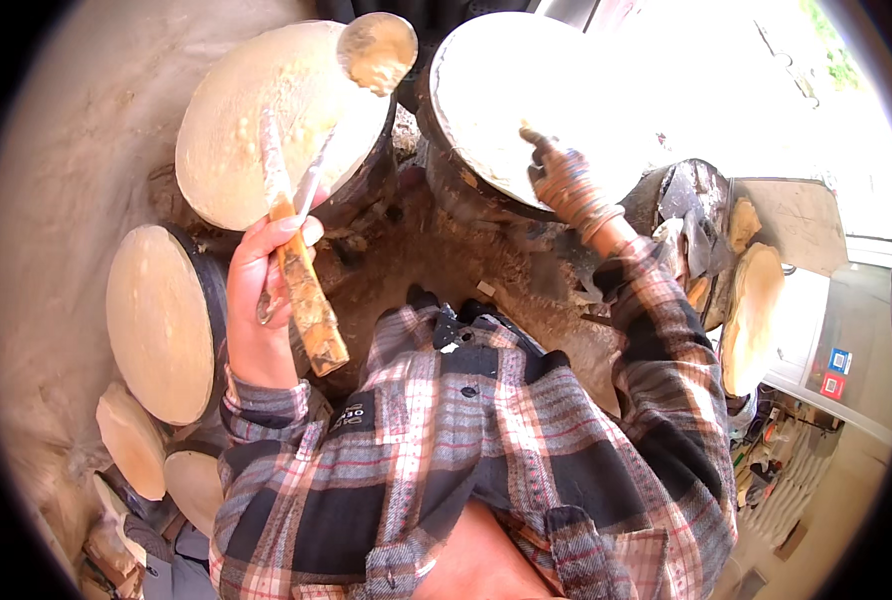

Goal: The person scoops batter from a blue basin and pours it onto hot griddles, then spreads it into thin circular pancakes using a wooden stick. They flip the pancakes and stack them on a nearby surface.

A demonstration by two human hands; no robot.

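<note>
My bare left hand [270, 259] holds a long flat wooden stick [303, 292] with a pale, coated upper end, together with a thin metal tool [315, 172] that has a ring at its lower end. Both reach up over a large round pan of pale, lumpy batter-like paste [225, 135]. My right hand [566, 176], in a striped, stained glove, is over the front part of a second round surface [506, 97], washed out by glare; its index finger points outward with yellowish matter at the tip. Whether it touches the surface cannot be told.
A round dish with yellowish paste [377, 54] overlaps the first pan's far right edge. Flat round pale pieces stand at the left [161, 322] and right [752, 319]. A dark, crusted drum-like container [693, 202] stands beyond my right forearm. Dirt and debris cover the ground [446, 255].
</note>
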